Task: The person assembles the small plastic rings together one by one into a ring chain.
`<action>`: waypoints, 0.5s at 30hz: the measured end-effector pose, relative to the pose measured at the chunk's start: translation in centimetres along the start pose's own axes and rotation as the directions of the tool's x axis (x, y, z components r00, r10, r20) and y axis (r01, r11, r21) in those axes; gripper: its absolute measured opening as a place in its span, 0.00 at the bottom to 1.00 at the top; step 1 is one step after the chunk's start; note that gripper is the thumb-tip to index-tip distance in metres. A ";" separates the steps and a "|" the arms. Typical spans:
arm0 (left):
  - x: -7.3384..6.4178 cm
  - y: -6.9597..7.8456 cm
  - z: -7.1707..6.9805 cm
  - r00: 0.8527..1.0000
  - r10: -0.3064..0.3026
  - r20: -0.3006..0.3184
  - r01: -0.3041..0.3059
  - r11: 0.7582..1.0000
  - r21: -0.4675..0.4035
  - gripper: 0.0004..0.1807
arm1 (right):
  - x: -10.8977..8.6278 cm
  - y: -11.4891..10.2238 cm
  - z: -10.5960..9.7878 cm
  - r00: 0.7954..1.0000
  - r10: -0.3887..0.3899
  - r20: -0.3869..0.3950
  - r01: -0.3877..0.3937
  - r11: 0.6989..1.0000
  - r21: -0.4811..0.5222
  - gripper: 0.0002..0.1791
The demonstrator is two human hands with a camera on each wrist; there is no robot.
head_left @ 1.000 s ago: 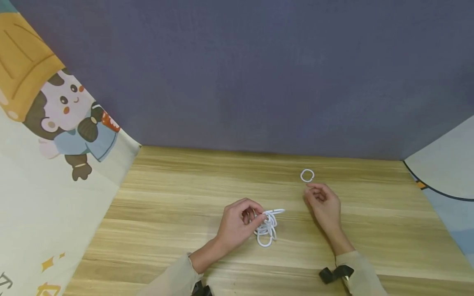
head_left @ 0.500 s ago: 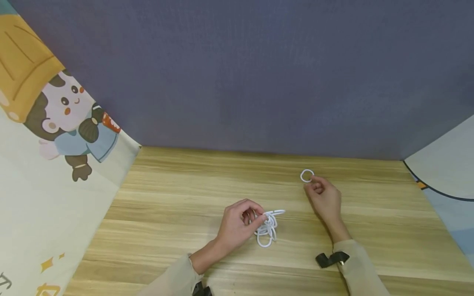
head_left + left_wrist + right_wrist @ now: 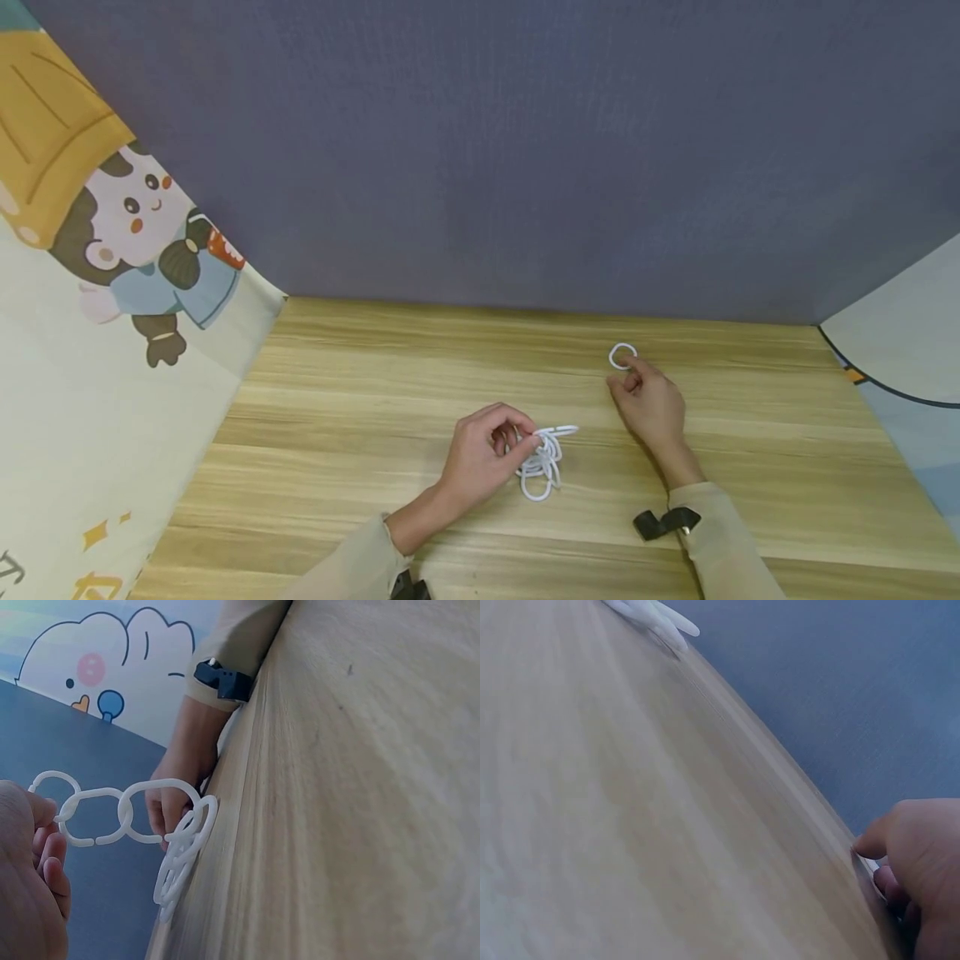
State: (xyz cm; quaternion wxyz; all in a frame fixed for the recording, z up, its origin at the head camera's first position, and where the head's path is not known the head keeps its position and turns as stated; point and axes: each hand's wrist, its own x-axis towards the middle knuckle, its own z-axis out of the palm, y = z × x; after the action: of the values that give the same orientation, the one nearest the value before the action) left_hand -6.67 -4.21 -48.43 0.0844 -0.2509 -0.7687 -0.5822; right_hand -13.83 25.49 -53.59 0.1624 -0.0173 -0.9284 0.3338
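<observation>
My left hand pinches one end of a chain of white plastic C-shaped links between thumb and index finger. In the left wrist view, a few links hang in a row from the fingertips, and the rest of the chain lies bunched on the wood. Farther back on the right lies a single loose white link. The index fingertip of my right hand touches its near edge, with the thumb apart from it. In the right wrist view, a sliver of that link shows behind the fingers.
The work takes place on a wood-grain tabletop. A dark blue-grey panel rises at its back edge. Cartoon-printed panels stand at the left and right. Both wrists wear black camera mounts.
My right hand has reached forward and slightly left, bringing its index fingertip onto the loose link. My left hand and the chain have stayed put.
</observation>
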 end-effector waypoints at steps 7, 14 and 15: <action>0.0 0.0 -0.1 1.000 0.006 -0.002 -0.006 1.000 -0.007 0.08 | -0.1 -0.1 0.3 1.000 -0.022 0.015 0.023 0.997 -0.075 0.22; -0.1 0.1 -0.2 1.000 0.012 -0.002 -0.012 1.000 -0.004 0.07 | -0.4 -0.1 0.6 0.998 -0.052 -0.038 0.050 0.998 -0.049 0.17; -0.1 0.1 -0.2 1.000 0.014 -0.002 -0.014 1.000 -0.005 0.07 | -0.4 0.0 0.6 0.997 -0.055 -0.044 0.053 0.997 -0.048 0.16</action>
State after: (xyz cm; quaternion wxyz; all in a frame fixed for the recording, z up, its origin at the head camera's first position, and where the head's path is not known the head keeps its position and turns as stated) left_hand -6.61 -4.37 -48.33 0.0887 -0.2556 -0.7655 -0.5838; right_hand -13.61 25.03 -54.14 0.1920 -0.0034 -0.9322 0.3068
